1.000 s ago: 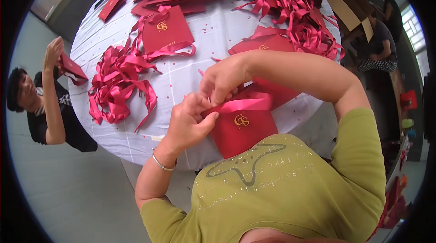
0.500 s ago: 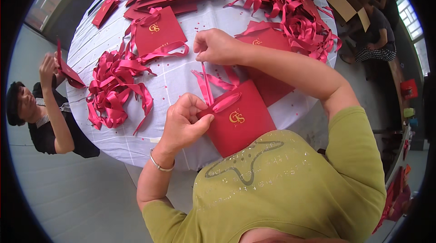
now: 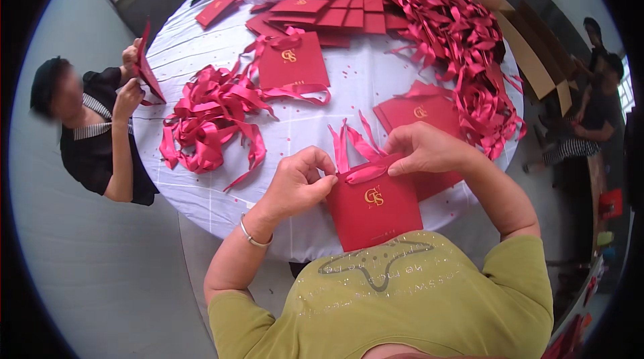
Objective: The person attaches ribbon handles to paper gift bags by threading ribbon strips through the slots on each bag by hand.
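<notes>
right hand (image 3: 427,149) off ribbon tail (image 3: 342,149) now | pinching red bag (image 3: 376,218) far-right, left hand (image 3: 303,181) far-left | pull-through looks done imo

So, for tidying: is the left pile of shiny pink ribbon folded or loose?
Loose: the ribbon pile lies in tangled loops, one end trailing.

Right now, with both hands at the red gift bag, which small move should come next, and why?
Perhaps the right hand should gently draw up the pink ribbon, while the left hand steadies the red gift bag: the ribbon lies bunched across the front, its strands stand beyond the top edge, and both hands are at the upper corners.
</notes>
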`<state>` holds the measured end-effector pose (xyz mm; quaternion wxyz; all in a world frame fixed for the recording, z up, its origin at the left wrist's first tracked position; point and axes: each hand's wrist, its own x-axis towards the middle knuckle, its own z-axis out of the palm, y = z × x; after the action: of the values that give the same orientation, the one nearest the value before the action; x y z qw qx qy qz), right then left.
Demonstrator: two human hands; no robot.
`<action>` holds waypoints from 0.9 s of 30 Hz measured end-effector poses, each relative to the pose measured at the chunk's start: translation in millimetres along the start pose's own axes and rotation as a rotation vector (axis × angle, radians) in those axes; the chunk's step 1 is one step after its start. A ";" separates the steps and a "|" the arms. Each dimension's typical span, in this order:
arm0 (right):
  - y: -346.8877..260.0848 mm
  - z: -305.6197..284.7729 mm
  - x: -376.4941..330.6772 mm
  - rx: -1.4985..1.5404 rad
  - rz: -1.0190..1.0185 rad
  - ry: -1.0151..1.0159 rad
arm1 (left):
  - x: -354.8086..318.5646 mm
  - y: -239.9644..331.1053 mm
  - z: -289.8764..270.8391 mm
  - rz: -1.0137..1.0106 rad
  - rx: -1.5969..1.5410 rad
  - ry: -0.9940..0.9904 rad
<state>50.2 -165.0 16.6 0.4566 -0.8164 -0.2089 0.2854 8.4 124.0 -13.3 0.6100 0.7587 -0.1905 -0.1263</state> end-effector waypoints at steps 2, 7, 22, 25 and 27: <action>-10.0 -6.4 5.9 0.191 0.038 0.008 | 0.1 -5.6 -1.4 0.059 -0.127 0.168; -46.3 -52.8 48.2 0.179 -0.336 0.442 | 15.9 -19.1 -19.3 0.212 -0.264 0.630; -37.7 -78.5 224.6 0.273 -0.379 0.558 | 70.5 -52.9 -69.5 0.331 1.412 0.309; -26.6 -87.0 231.3 0.322 -0.429 0.723 | 85.2 -45.3 -84.5 0.172 1.377 0.177; -18.2 -96.9 230.4 0.342 -0.453 0.790 | 86.2 -49.2 -100.4 0.243 1.501 0.157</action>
<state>285.1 -77.9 9.6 0.6793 -0.7095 -0.1420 -0.1224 134.8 182.9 -35.2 -0.0476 0.9502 -0.2635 0.1592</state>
